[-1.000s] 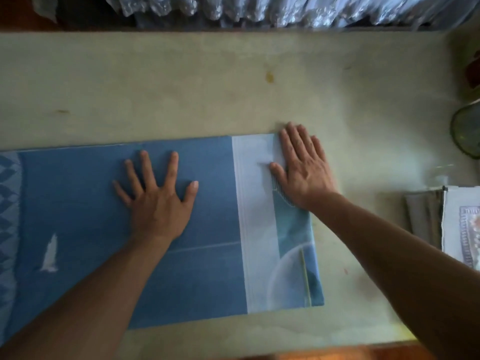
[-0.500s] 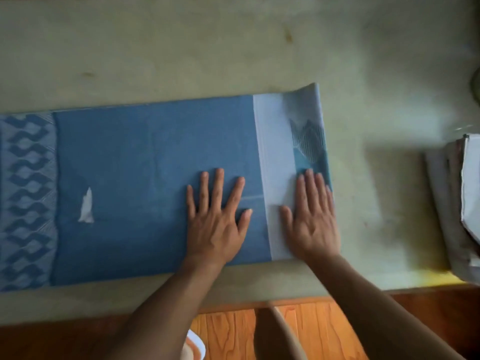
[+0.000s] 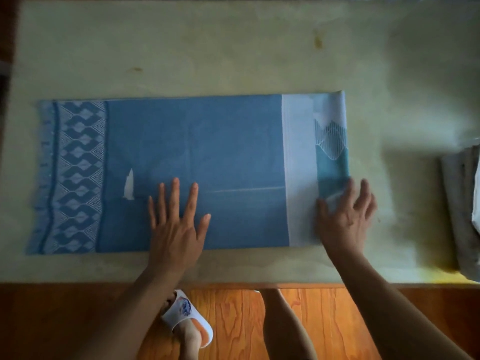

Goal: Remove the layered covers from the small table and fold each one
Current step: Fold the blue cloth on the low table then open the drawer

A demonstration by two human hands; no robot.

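Under my fingers (image 3: 192,198) I see a matt blue woven cloth cover (image 3: 197,152), flat and smooth, with faint creases. The pale yellowish bench (image 3: 233,48) beyond my fingers looks dull and stained. Nearer me than the fingers, the orange wooden floor (image 3: 324,320) shows glossy grain.

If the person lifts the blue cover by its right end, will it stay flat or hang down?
Probably it hangs down: the blue cover lies thin and creased on the table, so it looks floppy. It seems light. The right hand at its edge could likely slide it.
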